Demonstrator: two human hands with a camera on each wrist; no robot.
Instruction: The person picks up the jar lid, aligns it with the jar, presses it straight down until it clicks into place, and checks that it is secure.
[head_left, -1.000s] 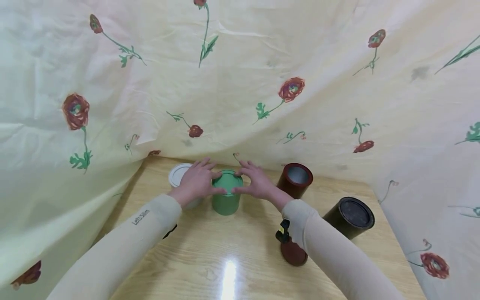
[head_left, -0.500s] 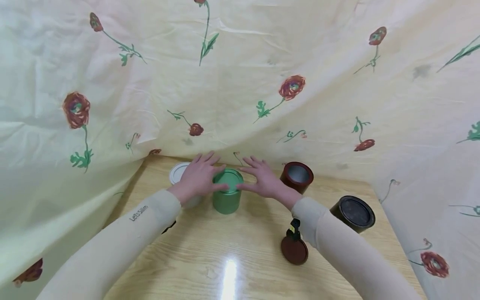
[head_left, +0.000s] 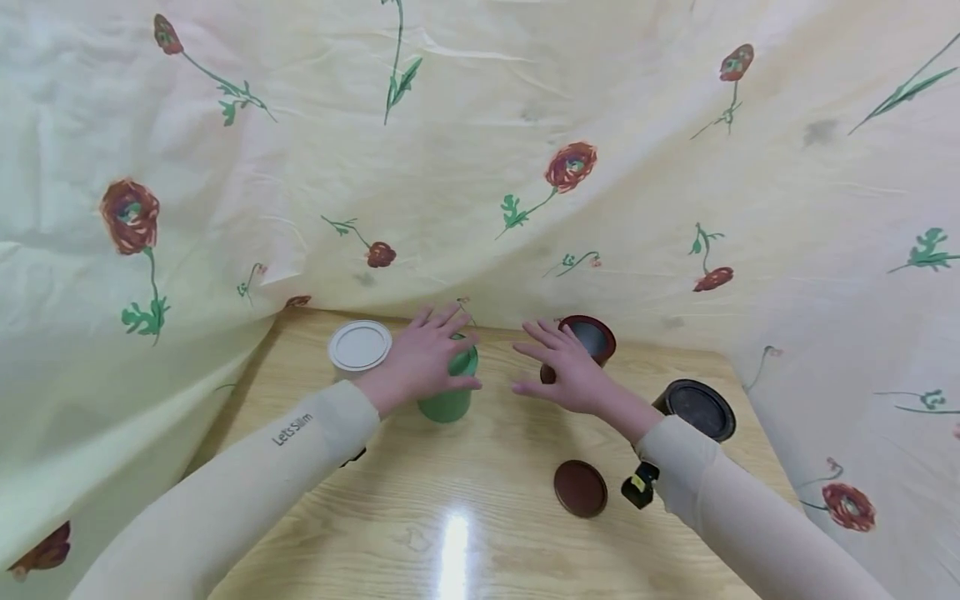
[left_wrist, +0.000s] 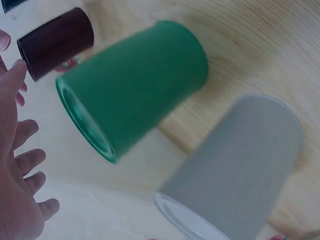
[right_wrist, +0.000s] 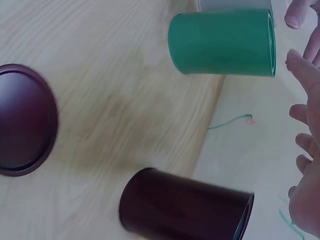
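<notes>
wooden table (head_left: 420,492): left hand (head_left: 423,362) lies flat, fingers straight, over green lidded cylindrical tin (head_left: 448,402); right hand (head_left: 566,375) hovers, fingers spread.

Both arms extended forward in beige sleeves. Left hand (head_left: 423,358) palm down, fingers straight and spread. Right hand (head_left: 566,371) palm down, fingers extended and splayed, held apart from the left, gripping nothing.

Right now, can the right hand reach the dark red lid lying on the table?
Probably yes. The right hand hovers open just above and beyond the dark red lid, which lies flat on the table with nothing on it or between them.
</notes>
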